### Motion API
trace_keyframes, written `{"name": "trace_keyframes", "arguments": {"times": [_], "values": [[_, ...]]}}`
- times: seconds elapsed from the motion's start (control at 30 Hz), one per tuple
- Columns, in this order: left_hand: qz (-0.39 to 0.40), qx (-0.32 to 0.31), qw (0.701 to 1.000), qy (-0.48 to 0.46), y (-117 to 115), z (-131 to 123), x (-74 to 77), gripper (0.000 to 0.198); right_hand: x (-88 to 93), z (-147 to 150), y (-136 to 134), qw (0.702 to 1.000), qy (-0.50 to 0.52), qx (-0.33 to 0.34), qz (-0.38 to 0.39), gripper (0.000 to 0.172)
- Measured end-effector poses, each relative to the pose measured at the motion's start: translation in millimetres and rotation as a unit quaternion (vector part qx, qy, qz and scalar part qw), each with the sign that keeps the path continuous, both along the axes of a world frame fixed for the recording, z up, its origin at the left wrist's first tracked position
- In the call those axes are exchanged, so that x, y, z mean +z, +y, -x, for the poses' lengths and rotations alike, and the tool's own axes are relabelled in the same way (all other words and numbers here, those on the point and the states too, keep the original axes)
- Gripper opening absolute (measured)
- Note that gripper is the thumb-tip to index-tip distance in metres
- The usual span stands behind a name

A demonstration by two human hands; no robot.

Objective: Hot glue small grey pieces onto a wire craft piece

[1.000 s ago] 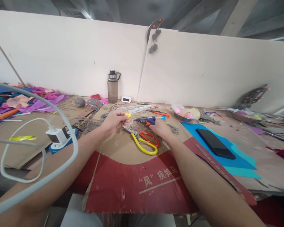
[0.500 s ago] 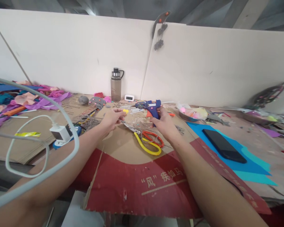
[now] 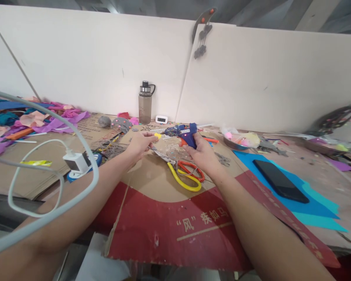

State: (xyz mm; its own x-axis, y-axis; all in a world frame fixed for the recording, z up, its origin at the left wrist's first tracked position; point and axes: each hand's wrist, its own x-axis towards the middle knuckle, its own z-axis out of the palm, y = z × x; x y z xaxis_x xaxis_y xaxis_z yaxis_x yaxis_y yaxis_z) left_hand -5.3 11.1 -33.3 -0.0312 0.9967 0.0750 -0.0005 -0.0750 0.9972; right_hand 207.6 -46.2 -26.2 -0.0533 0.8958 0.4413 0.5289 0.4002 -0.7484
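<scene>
1. The left hand [image 3: 139, 145] pinches a small yellow piece [image 3: 157, 136] between thumb and fingertips, just above the cardboard sheet [image 3: 152, 183] that covers the counter [image 3: 324, 175].
2. The right hand [image 3: 203, 153] is closed around the grip of the blue glue gun [image 3: 183, 131]. The nozzle points left and is near the yellow piece; contact cannot be confirmed.
3. Hazard: a red light shows on the gun body, and the nozzle sits close to the left fingertips. A small slip of either hand could likely put the tip or glue on skin.
4. Hazard: the pinch covers little of the piece. If it loosens, the piece may drop among the scraps below.
5. Obstruction: the scissors [image 3: 187, 177] lie directly under both hands, blades toward the left hand.
6. Surroundings:
   - A water bottle [image 3: 145, 102] and a small clock [image 3: 161, 119] stand at the back panel.
   - A phone [image 3: 280, 180] rests on a blue sheet [image 3: 312, 197] to the right.
   - A white charger [image 3: 75, 162] and its cable [image 3: 46, 220] lie to the left.
</scene>
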Motion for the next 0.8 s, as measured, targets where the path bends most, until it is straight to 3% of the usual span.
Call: {"name": "trace_keyframes", "arguments": {"times": [0.8], "values": [[-0.008, -0.016, 1.0, 0.002, -4.3, -3.0, 2.7, 0.019, 2.4, 1.4, -3.3, 0.999, -0.044, -0.017, -0.01, 0.054]]}}
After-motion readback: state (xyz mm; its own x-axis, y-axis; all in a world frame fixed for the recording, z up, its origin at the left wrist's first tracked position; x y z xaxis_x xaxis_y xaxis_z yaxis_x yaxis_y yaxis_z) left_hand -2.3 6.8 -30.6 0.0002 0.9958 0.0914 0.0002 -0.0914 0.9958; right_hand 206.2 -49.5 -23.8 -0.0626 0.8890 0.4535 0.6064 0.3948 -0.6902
